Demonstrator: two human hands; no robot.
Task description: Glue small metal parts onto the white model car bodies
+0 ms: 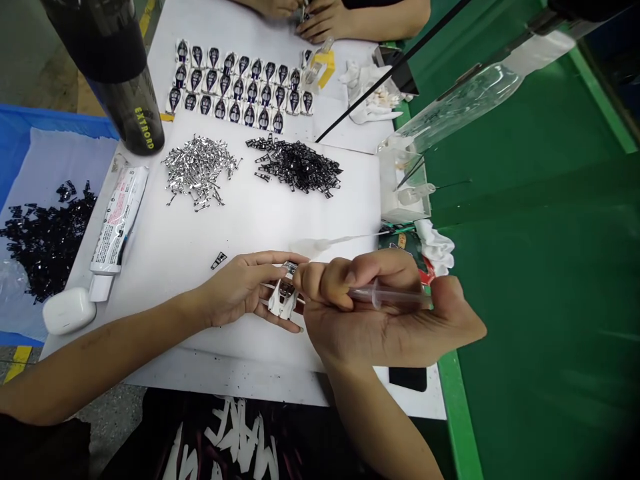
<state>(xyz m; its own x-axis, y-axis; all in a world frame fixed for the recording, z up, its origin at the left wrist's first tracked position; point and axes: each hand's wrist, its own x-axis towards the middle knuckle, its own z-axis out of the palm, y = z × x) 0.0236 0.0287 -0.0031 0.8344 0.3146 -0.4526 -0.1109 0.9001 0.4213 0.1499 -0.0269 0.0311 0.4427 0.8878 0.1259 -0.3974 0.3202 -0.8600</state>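
From where I sit, most of the stock lies untouched: the silver pile (197, 170) and the black pile (295, 167) are both heaped on the white table (170, 320), and a bigger black heap (47, 240) fills the blue-lined tray at the left. The rows on the label sheet (240, 83) look full, and one black piece (219, 261) lies alone near my left hand (240, 290).

That left hand is curled, pinching the part (286, 290), a small metal piece with white ends, between thumb and fingers. The part sits at the fingertips, low over the table, and close against my right hand (380, 313). That hand is closed around a clear syringe (390, 297), its barrel lying across the palm and its front end pointing at the part — but the fingers hide the tip, so I can't tell whether it touches.

Across the table, a co-worker's hands (320, 17) are busy with something too small to make out.
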